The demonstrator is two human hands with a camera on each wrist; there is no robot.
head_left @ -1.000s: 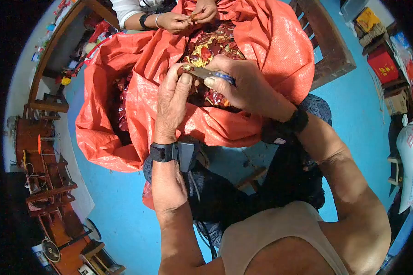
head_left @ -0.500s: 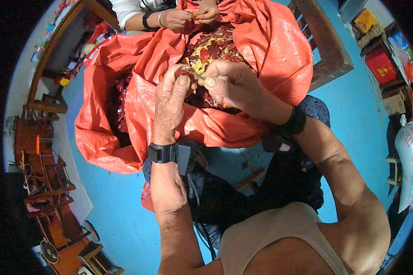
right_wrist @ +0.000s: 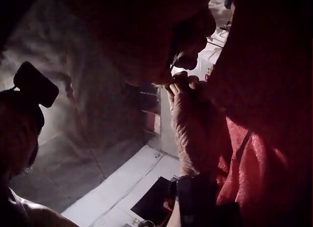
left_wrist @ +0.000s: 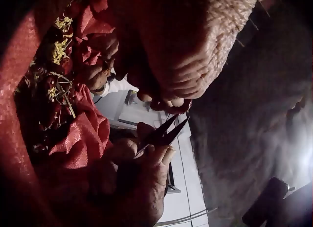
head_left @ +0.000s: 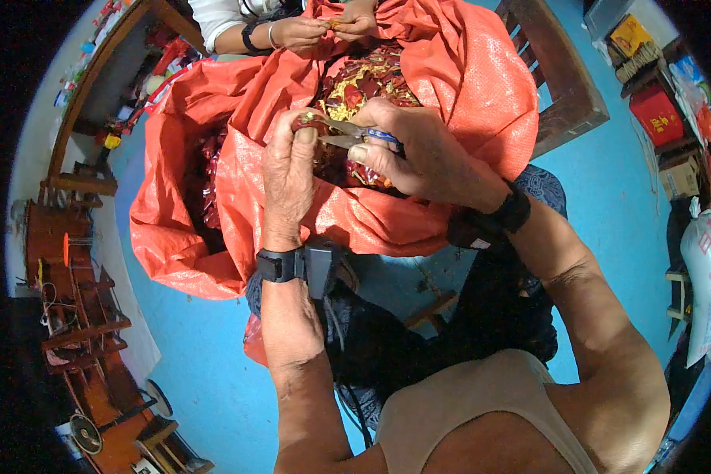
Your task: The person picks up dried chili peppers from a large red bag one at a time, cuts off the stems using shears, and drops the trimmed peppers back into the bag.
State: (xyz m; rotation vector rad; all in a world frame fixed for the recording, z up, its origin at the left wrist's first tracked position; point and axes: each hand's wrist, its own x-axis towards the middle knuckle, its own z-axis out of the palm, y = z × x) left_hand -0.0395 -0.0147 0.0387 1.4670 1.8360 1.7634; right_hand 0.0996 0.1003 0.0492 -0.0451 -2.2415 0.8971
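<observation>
Near the top centre of the head view, my left hand (head_left: 288,170) pinches a dark red dried chili (head_left: 310,120) between thumb and fingers. The fingers cover most of it. My right hand (head_left: 419,150) grips small scissors with blue handles (head_left: 389,137), blades spread and pointing left at the chili. In the left wrist view the scissors' dark blades (left_wrist: 157,136) stand apart, tips just below the chili (left_wrist: 182,107). Both hands are over an open orange-red woven sack (head_left: 482,87) that holds dried red chilies (head_left: 363,85) with yellow bits among them.
Across the sack, another person's hands (head_left: 299,33) hold a small yellowish piece. More dark red chilies (head_left: 207,186) lie in a sack opening at left. A wooden chair (head_left: 573,103) stands at right, with a white bag (head_left: 705,276) and boxes beyond. The floor (head_left: 197,347) is blue.
One second ago the scissors were at the chili. Half a second ago they were turned, mostly hidden, with the right fingers near it. Now the blades are spread; the left hand has shifted slightly left.
</observation>
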